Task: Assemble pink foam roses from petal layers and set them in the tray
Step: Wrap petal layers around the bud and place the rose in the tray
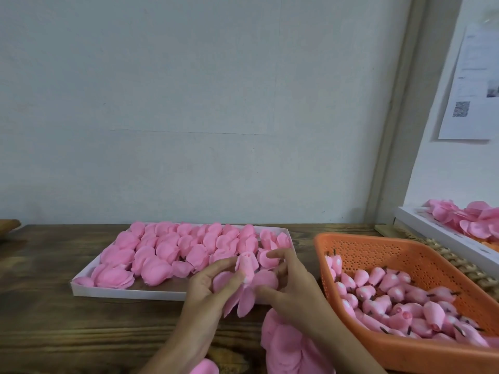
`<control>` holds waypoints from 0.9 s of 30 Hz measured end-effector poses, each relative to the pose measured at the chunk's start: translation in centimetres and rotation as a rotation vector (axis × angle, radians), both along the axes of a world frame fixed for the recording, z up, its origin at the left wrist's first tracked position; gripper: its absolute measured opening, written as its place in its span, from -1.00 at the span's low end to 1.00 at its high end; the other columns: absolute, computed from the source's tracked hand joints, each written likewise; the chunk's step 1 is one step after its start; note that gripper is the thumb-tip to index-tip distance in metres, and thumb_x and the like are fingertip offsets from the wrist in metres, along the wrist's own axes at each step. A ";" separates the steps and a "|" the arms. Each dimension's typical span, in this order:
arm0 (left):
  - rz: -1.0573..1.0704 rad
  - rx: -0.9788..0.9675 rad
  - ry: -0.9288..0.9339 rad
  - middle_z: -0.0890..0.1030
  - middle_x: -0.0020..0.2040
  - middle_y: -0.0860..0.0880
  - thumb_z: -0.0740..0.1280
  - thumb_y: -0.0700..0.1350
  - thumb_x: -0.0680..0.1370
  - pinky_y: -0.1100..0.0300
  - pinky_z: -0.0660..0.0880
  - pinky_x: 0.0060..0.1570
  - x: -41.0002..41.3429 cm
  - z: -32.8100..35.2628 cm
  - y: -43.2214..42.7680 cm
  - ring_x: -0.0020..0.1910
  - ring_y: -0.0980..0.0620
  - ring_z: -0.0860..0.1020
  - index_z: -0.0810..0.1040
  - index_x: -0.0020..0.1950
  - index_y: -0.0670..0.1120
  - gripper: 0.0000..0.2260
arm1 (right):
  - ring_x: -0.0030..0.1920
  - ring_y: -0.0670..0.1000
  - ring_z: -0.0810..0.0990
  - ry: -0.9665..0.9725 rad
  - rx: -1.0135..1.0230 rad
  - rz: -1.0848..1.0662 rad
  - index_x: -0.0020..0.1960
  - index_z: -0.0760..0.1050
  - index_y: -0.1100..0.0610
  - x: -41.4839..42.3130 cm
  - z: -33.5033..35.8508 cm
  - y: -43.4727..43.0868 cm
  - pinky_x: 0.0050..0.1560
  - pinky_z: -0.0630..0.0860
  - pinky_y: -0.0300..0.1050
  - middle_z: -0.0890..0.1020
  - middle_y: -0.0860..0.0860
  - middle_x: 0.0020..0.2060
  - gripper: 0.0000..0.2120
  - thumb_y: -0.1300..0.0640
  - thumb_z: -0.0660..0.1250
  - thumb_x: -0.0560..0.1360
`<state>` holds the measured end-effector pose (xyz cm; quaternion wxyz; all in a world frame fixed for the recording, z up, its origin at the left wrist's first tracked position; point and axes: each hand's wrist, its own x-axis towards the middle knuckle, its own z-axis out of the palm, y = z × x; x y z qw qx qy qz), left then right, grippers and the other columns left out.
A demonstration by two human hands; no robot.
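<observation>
Rose: a half-built pink rose (247,276) is held between both hands, above the near right corner of the tray. Its bud is pointed up and away, and loose petals hang down toward the worktop.
Left hand: the left hand (213,290) is curled round the rose from the left, with fingertips pressed against the bud and the petals.
Right hand: the petals are pinched from the right by the thumb and lower fingers of the right hand (293,287); its index finger is raised straight over the rose.
Tray: a shallow white tray (121,291) is set toward the back middle of the worktop (54,319) and is packed with rows of finished roses (172,252).
Basket: an orange basket (405,354) is placed at the right edge — pink buds (391,300) with dark stems are heaped in it.
Petal pile: a petal pile (286,344) is seen at the front edge, under the right forearm.
Second tray: a second tray (437,236), loaded with petals, is seen past the back right corner.
</observation>
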<state>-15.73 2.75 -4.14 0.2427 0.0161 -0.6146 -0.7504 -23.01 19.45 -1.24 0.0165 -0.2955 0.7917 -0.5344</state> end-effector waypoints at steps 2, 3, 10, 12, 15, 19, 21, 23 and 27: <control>0.004 -0.011 0.020 0.72 0.16 -0.12 0.60 0.09 0.39 0.06 0.64 0.08 0.0 0.1 0.1 0.20 -0.13 0.68 0.71 0.20 -0.01 -0.58 | 0.01 -0.13 0.62 0.037 -0.072 0.025 0.26 0.50 -0.21 0.2 0.3 -0.1 0.05 0.63 -0.08 0.60 -0.13 0.01 -0.47 -0.13 0.58 0.34; 0.008 -0.022 0.030 0.72 0.16 -0.13 0.61 0.12 0.37 0.04 0.63 0.10 0.0 0.1 0.1 0.20 -0.14 0.68 0.71 0.20 -0.01 -0.55 | 0.07 -0.16 0.61 0.057 -0.098 0.045 0.26 0.54 -0.21 0.4 0.6 -0.1 0.08 0.62 -0.12 0.61 -0.16 0.06 -0.50 -0.11 0.60 0.37; 0.019 -0.044 0.070 0.72 0.15 -0.15 0.68 0.09 0.31 0.03 0.64 0.09 -0.2 0.0 -0.2 0.19 -0.17 0.68 0.66 0.18 0.03 -0.50 | 0.02 -0.06 0.73 0.066 -0.180 0.244 0.07 0.72 0.02 0.5 1.7 0.1 0.00 0.61 -0.23 0.76 -0.06 -0.03 -0.81 0.20 0.56 0.48; 0.040 -0.045 0.075 0.71 0.17 -0.13 0.71 0.10 0.25 -0.03 0.60 0.17 -0.3 0.0 -0.3 0.22 -0.12 0.66 0.67 0.17 0.04 -0.46 | 0.03 -0.04 0.74 0.043 -0.195 0.265 0.09 0.71 0.08 0.3 1.6 0.1 0.01 0.60 -0.23 0.76 -0.03 -0.02 -0.79 0.23 0.57 0.47; 0.066 -0.003 0.035 0.71 0.15 -0.12 0.73 0.16 0.15 -0.12 0.57 0.21 -0.3 -0.1 -0.3 0.21 -0.12 0.66 0.69 0.11 0.05 -0.41 | 0.04 -0.03 0.73 0.050 -0.194 0.265 0.08 0.71 0.06 0.1 1.4 0.0 0.04 0.61 -0.18 0.76 -0.05 -0.03 -0.78 0.23 0.58 0.46; -0.027 0.165 0.016 0.71 0.14 -0.24 0.73 -0.07 0.22 0.08 0.66 0.00 -0.3 0.0 -0.4 0.17 -0.19 0.68 0.69 0.15 -0.03 -0.47 | -0.01 -0.02 0.74 0.041 -0.234 0.231 0.08 0.69 0.08 0.1 1.3 0.0 -0.01 0.65 -0.15 0.76 -0.02 -0.05 -0.79 0.24 0.57 0.47; -0.043 0.245 -0.003 0.70 0.13 -0.28 0.69 -0.24 0.26 0.11 0.67 -0.07 -0.3 -0.1 -0.6 0.14 -0.19 0.69 0.67 0.19 -0.11 -0.48 | -0.04 0.08 0.74 -0.013 -0.267 0.182 0.08 0.67 0.11 0.0 1.2 0.0 -0.02 0.69 0.04 0.76 0.03 -0.07 -0.79 0.26 0.56 0.47; -0.015 0.282 -0.024 0.71 0.12 -0.28 0.60 -0.31 0.30 0.11 0.68 -0.10 -0.3 -0.3 -0.9 0.12 -0.19 0.70 0.63 0.25 -0.17 -0.48 | -0.04 0.13 0.74 -0.063 -0.295 0.163 0.09 0.65 0.14 -0.2 1.1 0.0 0.04 0.68 0.13 0.75 0.08 -0.05 -0.78 0.30 0.55 0.48; 0.066 0.290 -0.046 0.72 0.05 -0.28 0.59 -0.26 0.26 0.14 0.68 -0.17 -0.2 -0.6 -1.1 0.06 -0.19 0.72 0.65 0.20 -0.19 -0.49 | -0.05 0.00 0.72 -0.097 -0.284 0.185 0.12 0.63 0.12 -0.3 0.9 -0.1 -0.07 0.65 -0.05 0.74 0.04 -0.04 -0.76 0.29 0.54 0.48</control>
